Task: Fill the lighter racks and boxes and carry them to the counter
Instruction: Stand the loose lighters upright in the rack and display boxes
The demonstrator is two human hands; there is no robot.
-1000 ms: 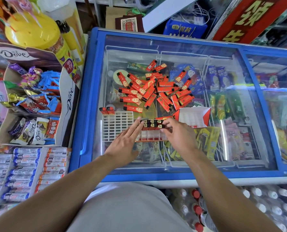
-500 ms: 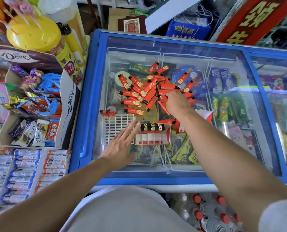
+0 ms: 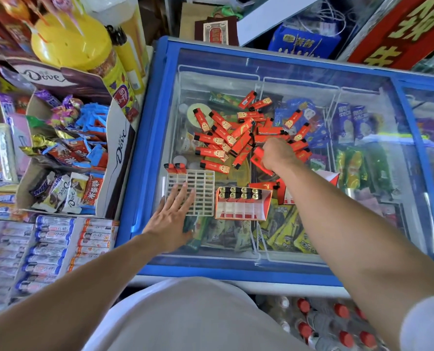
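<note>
Several red lighters lie in a loose pile on the freezer's glass lid. My right hand is over the pile's right side with its fingers curled round a red lighter. My left hand rests flat, fingers straight, on the near edge of a white grid rack that holds two lighters at its far left corner. Beside the rack sits a red display box with a row of black-topped lighters along its far side. A second red box lies partly under my right forearm.
A Dove chocolate carton full of sweets stands left of the freezer, with a yellow jar behind it. Rows of candy rolls fill the lower left. Bottles with red caps stand below the freezer's front edge.
My right hand left the display box, reached to the lighter pile and closed on a lighter. My left hand slid left from beside the box onto the white rack.
</note>
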